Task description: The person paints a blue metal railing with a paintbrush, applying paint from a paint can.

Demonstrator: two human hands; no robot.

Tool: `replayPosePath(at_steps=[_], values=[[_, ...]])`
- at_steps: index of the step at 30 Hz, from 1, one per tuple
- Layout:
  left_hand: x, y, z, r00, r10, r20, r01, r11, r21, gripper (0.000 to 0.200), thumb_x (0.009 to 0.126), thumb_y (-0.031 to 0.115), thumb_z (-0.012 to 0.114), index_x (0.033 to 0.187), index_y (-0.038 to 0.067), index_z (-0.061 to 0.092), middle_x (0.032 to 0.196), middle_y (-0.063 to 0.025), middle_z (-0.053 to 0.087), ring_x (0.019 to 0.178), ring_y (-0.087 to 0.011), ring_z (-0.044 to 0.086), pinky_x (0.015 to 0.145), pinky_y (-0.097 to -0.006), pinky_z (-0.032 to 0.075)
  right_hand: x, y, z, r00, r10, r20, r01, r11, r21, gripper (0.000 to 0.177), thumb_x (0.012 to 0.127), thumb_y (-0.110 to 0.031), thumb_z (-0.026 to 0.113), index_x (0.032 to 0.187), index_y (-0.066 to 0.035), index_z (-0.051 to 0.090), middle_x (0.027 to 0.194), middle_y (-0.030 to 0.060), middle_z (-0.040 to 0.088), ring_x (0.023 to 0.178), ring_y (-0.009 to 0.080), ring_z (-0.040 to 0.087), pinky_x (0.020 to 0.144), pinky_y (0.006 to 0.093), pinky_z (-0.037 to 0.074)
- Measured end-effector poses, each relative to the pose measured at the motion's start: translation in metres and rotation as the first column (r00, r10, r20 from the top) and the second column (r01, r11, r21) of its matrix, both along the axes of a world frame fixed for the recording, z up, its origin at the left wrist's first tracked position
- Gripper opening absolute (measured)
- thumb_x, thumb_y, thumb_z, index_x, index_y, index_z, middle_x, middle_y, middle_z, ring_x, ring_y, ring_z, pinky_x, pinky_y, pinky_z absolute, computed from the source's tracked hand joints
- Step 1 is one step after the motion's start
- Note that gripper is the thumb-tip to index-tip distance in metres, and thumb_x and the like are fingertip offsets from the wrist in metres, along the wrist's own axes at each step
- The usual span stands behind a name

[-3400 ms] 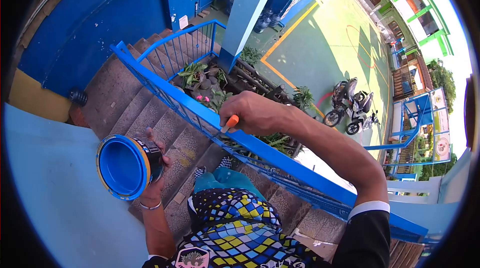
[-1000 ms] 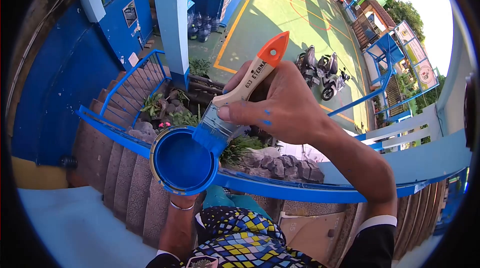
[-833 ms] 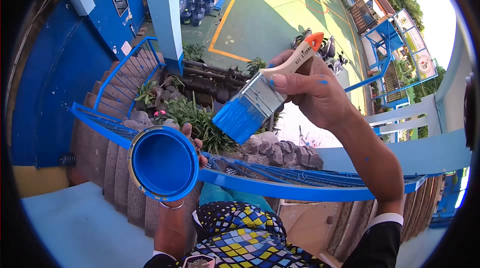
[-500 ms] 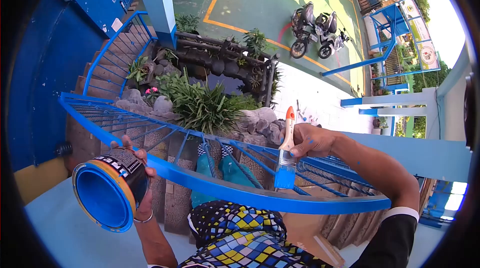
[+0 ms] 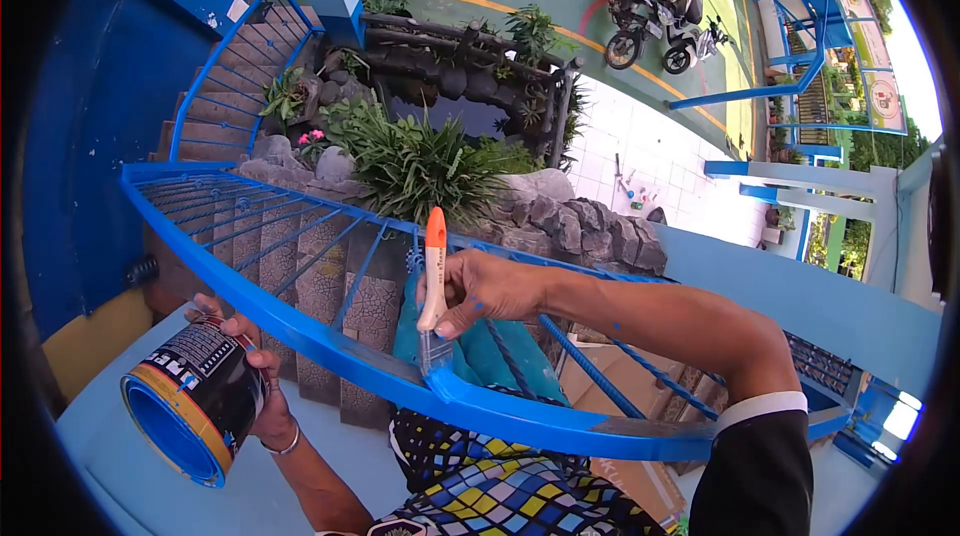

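My right hand (image 5: 485,291) is closed around a paintbrush (image 5: 435,271) with an orange-tipped wooden handle. The blue-coated bristles touch the top of the blue handrail (image 5: 330,346), near its middle. Greyish, duller patches show on the rail on either side of the brush. At the lower left, my left hand (image 5: 245,361) holds a dark paint can (image 5: 195,386) from its side and base. The can is tilted, its blue-coated mouth facing down and left. Small blue spots mark the right hand and forearm.
Under the rail are blue bars and stone-patterned steps (image 5: 365,336). Beyond lie rocks (image 5: 590,236), leafy plants (image 5: 430,166) and a pond (image 5: 455,116). Two motorbikes (image 5: 660,21) stand on the green court. A blue wall (image 5: 70,156) is at left.
My right hand has moved left and brought the brush down onto the handrail. The paint can in my left hand has shifted slightly left and down. The camera view has shifted.
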State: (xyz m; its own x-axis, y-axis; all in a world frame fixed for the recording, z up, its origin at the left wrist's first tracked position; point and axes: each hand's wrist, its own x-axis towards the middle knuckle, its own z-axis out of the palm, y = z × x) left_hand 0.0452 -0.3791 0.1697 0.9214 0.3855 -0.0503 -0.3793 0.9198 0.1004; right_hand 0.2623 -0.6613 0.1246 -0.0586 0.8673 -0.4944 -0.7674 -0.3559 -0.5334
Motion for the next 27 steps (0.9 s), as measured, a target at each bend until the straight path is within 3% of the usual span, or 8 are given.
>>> replayPosePath(at_steps=[6,10,16,19,23,27], values=[[-0.003,-0.006,0.000,1.000,0.023,-0.019,-0.022,1.000,0.021,0.081,0.093,0.033,0.073,0.161,0.015,0.033,0.170,-0.0039,0.026,0.145,-0.0335,0.038,0.109,-0.0599,0.044,-0.010,0.042,-0.004,0.915,-0.349,0.204,0.360,0.933,-0.019,0.034,0.083,-0.008,0.088,0.111,-0.003,0.069,0.106,0.0065,0.076,0.097,0.0153,0.071,0.091,0.0336,0.058],[-0.002,-0.005,0.001,0.999,0.035,-0.029,-0.034,0.999,0.004,0.080,0.093,0.032,0.073,0.160,0.015,0.034,0.170,-0.0041,0.027,0.145,-0.0335,0.038,0.109,-0.0600,0.044,-0.008,0.014,0.025,0.883,-0.065,0.464,0.075,0.997,-0.003,0.030,0.081,-0.005,0.088,0.105,0.000,0.070,0.104,0.0094,0.076,0.098,0.0168,0.072,0.090,0.0342,0.057],[0.001,-0.003,0.000,0.998,0.035,-0.045,-0.036,0.999,-0.015,0.080,0.094,0.034,0.072,0.161,0.016,0.034,0.170,-0.0031,0.028,0.145,-0.0329,0.037,0.109,-0.0597,0.042,0.028,-0.096,0.097,0.978,0.044,0.203,-0.050,0.999,0.021,0.027,0.077,-0.004,0.090,0.098,0.000,0.073,0.105,0.0108,0.077,0.098,0.0186,0.072,0.084,0.0357,0.057],[0.005,0.001,-0.003,0.999,0.024,-0.036,-0.024,1.000,-0.016,0.080,0.094,0.036,0.071,0.162,0.016,0.033,0.170,-0.0027,0.027,0.145,-0.0322,0.036,0.109,-0.0598,0.042,0.059,-0.132,0.119,0.950,0.259,0.173,-0.252,0.966,-0.064,0.030,0.077,-0.007,0.091,0.101,0.000,0.073,0.104,0.0106,0.076,0.099,0.0177,0.072,0.084,0.0358,0.056],[0.009,0.007,-0.010,1.000,0.025,-0.009,-0.025,1.000,-0.012,0.082,0.093,0.037,0.072,0.162,0.018,0.032,0.171,-0.0019,0.025,0.146,-0.0312,0.035,0.110,-0.0601,0.041,0.060,-0.102,0.091,0.949,0.309,0.054,-0.304,0.949,-0.085,0.034,0.079,-0.008,0.091,0.106,0.000,0.072,0.102,0.0088,0.076,0.099,0.0176,0.072,0.087,0.0337,0.054],[0.003,0.003,-0.007,1.000,0.010,0.003,-0.009,0.999,-0.036,0.086,0.090,0.036,0.078,0.161,0.023,0.032,0.170,-0.0003,0.025,0.144,-0.0311,0.036,0.111,-0.0598,0.041,0.023,-0.028,0.022,0.966,0.259,0.018,-0.260,0.962,0.086,0.044,0.079,-0.005,0.089,0.116,0.000,0.067,0.105,0.0088,0.077,0.098,0.0169,0.072,0.092,0.0332,0.056]])
